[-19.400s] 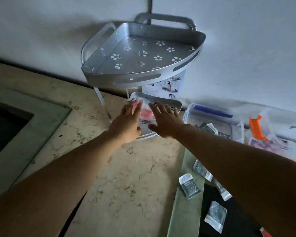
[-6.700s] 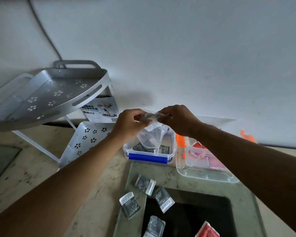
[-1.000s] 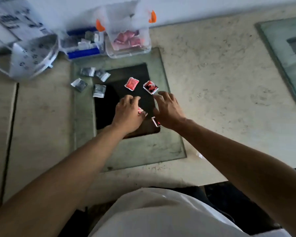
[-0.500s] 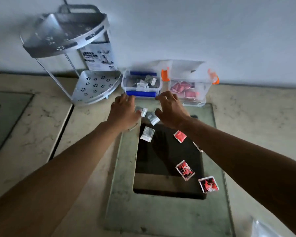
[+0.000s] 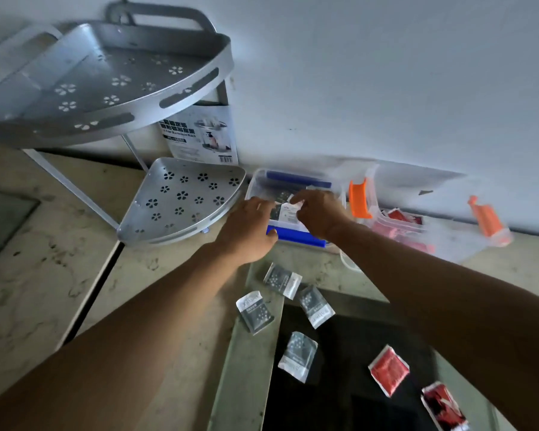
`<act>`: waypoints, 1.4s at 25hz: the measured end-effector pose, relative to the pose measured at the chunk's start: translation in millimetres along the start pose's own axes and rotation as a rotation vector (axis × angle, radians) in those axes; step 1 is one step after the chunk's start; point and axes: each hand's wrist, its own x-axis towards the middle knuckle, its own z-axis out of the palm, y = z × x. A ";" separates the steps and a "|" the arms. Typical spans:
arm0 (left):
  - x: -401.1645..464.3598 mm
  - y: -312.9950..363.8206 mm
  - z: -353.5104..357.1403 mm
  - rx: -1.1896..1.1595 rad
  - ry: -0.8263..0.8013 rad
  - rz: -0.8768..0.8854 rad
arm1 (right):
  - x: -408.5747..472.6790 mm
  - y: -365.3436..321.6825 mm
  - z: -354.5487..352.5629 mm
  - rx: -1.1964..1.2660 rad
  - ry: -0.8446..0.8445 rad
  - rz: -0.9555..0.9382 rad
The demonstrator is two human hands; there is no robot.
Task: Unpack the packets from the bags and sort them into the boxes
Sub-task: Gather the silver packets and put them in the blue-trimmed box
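Both hands were found over the blue-clipped box (image 5: 296,236): a grey packet (image 5: 288,213) was pinched by the right hand (image 5: 319,214), the left hand (image 5: 249,231) relaxed, holding nothing. Four grey packets (image 5: 254,311) and two red packets (image 5: 388,370) remained unsorted nearer than the hands; red ones were already boxed in the orange-clipped box (image 5: 423,234) to their right.

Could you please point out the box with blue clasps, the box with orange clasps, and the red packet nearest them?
box with blue clasps (image 5: 296,238): head view, front blue clasp.
box with orange clasps (image 5: 359,198): head view, left orange clasp.
red packet (image 5: 389,369): head view, packet's middle.

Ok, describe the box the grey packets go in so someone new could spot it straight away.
Start at the silver corner rack against the wall. Just right of its lower shelf sits a small clear box, both hands over it. Its clips are blue, while the neighbouring box has orange clips and holds red packets.
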 end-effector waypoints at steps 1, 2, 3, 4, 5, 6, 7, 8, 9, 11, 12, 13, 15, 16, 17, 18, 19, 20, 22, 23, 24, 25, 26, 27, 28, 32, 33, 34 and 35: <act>3.5 -5.8 5.8 0.017 0.026 0.022 | 13.3 1.4 4.1 -0.059 -0.067 -0.006; 4.0 -9.2 9.7 0.026 0.070 0.048 | 20.4 3.0 6.9 -0.124 -0.129 -0.011; 8.1 -14.7 15.3 0.026 0.116 0.068 | 30.5 5.2 12.6 -0.155 -0.165 -0.013; 11.0 -17.7 19.2 0.018 0.153 0.085 | 37.8 7.9 16.8 -0.150 -0.164 -0.015; 12.4 -19.9 21.5 0.018 0.175 0.100 | 42.1 10.7 19.7 -0.130 -0.141 -0.016; 11.8 -21.4 21.9 0.033 0.182 0.114 | 43.5 12.7 21.6 -0.103 -0.107 -0.021; 9.7 -22.5 22.1 0.059 0.182 0.130 | 42.6 13.8 22.1 -0.087 -0.071 -0.039; 6.8 -22.6 22.5 0.083 0.178 0.146 | 40.0 15.1 21.8 -0.081 -0.033 -0.069; 4.2 -22.4 22.6 0.094 0.171 0.157 | 37.0 15.9 20.1 -0.079 0.011 -0.101; 0.4 -20.1 21.3 0.069 0.160 0.148 | 29.1 16.5 15.6 -0.076 0.081 -0.151; -1.4 -18.9 19.9 0.052 0.160 0.141 | 24.9 15.9 13.7 -0.082 0.105 -0.167; -3.1 -17.9 17.7 0.042 0.165 0.139 | 22.0 14.4 11.5 -0.081 0.124 -0.180; -6.2 -16.8 13.3 0.038 0.193 0.148 | 18.7 11.2 6.7 -0.029 0.159 -0.192; -7.7 -16.8 10.5 0.038 0.216 0.147 | 17.4 8.6 3.4 0.008 0.184 -0.202; -9.5 -17.4 8.1 0.037 0.240 0.137 | 16.0 5.8 0.8 0.026 0.215 -0.229; -11.1 -18.4 5.6 0.033 0.257 0.121 | 14.7 3.1 -1.0 0.010 0.244 -0.269; -12.7 -19.9 3.5 0.033 0.268 0.102 | 13.2 0.9 -1.6 -0.046 0.255 -0.315; -14.5 -21.5 2.4 0.036 0.270 0.082 | 11.8 -0.4 -0.8 -0.120 0.235 -0.357; -18.3 -25.3 2.2 0.050 0.251 0.057 | 10.1 1.0 2.9 -0.218 0.089 -0.360; -20.6 -26.9 2.9 0.059 0.234 0.057 | 9.8 2.8 4.4 -0.223 -0.006 -0.325; -23.1 -28.7 3.4 0.068 0.219 0.066 | 10.0 4.7 4.8 -0.220 -0.075 -0.292; -26.7 -30.3 3.7 0.073 0.208 0.078 | 9.4 5.5 3.7 -0.214 -0.107 -0.275; -30.8 -31.6 3.5 0.079 0.202 0.089 | 8.1 5.5 1.6 -0.208 -0.103 -0.275; -34.7 -32.2 3.2 0.088 0.200 0.095 | 5.9 5.2 -1.1 -0.197 -0.077 -0.284; -38.8 -32.1 2.6 0.101 0.201 0.091 | 2.1 4.1 -4.3 -0.177 -0.036 -0.295; -57.6 -26.3 3.6 0.119 0.171 0.027 | -33.9 -2.1 -7.9 0.006 0.153 -0.320; -63.8 -24.1 4.7 0.119 0.148 0.013 | -48.9 -4.3 -3.8 0.034 0.167 -0.350; -70.1 -22.0 6.0 0.123 0.127 0.004 | -64.8 -6.1 3.2 0.049 0.160 -0.378; -76.6 -20.1 7.6 0.124 0.112 -0.001 | -79.4 -7.7 12.1 0.053 0.142 -0.396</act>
